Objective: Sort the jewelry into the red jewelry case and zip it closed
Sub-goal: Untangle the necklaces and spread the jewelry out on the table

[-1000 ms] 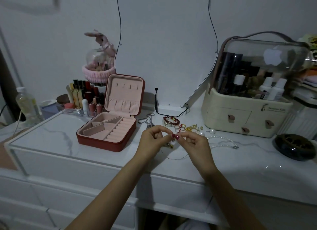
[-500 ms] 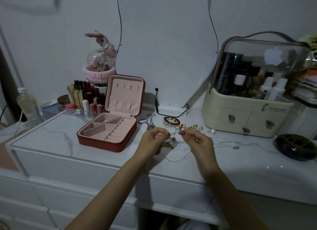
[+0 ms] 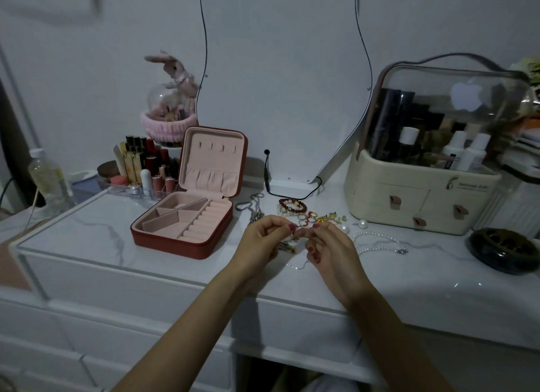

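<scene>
Both your left hand [image 3: 261,239] and right hand [image 3: 330,247] pinch a thin chain [image 3: 296,265] dangling below your fingertips; it may snag or tangle.

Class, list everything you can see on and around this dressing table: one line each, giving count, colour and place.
jewelry case: one, red with pink lining, open, left of centre
loose jewelry: a heap, red and gold, behind the hands
pearl necklace: one, white, right of the hands
thin chain: one, silver, pinched by both hands
lipstick tray: one, clear, behind the case
cosmetics box: one, cream, right
dark dish: one, far right
left hand: one
right hand: one
</scene>
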